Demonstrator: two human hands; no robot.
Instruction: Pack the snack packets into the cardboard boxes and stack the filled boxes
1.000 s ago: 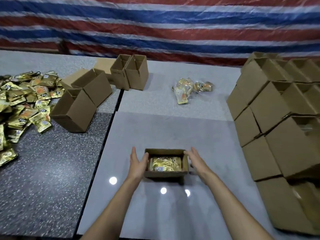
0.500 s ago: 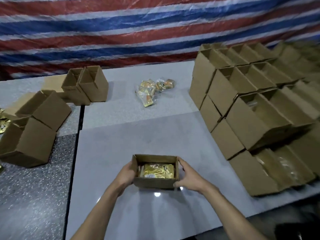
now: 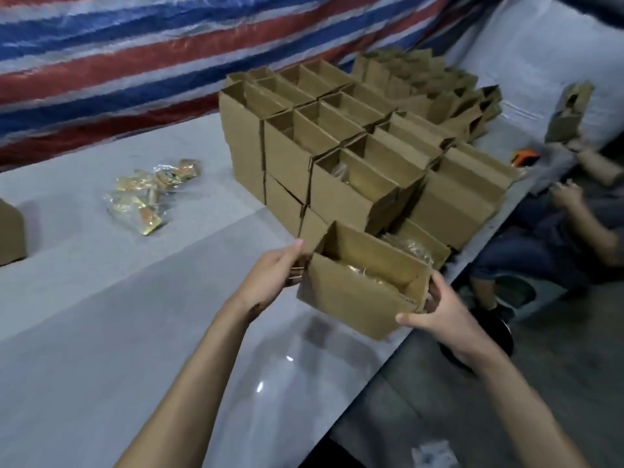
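Observation:
I hold an open cardboard box (image 3: 351,298) with gold snack packets inside, lifted off the grey table (image 3: 101,332) and tilted. My left hand (image 3: 273,275) grips its left end and my right hand (image 3: 435,315) grips its right end. The box hangs just in front of the stack of filled boxes (image 3: 337,146), above an open box lying at the stack's near foot. A small pile of gold snack packets (image 3: 152,194) lies on the table to the left.
The table's right edge runs diagonally under my right hand. Beyond it another person (image 3: 557,238) sits low, with a box (image 3: 570,109) nearby. A striped tarp (image 3: 135,62) hangs behind. Part of an empty box (image 3: 10,231) shows at the far left.
I have lifted the filled box off the table and carried it right toward the stack. My view has swung right, so the packet heap and empty boxes have left the frame.

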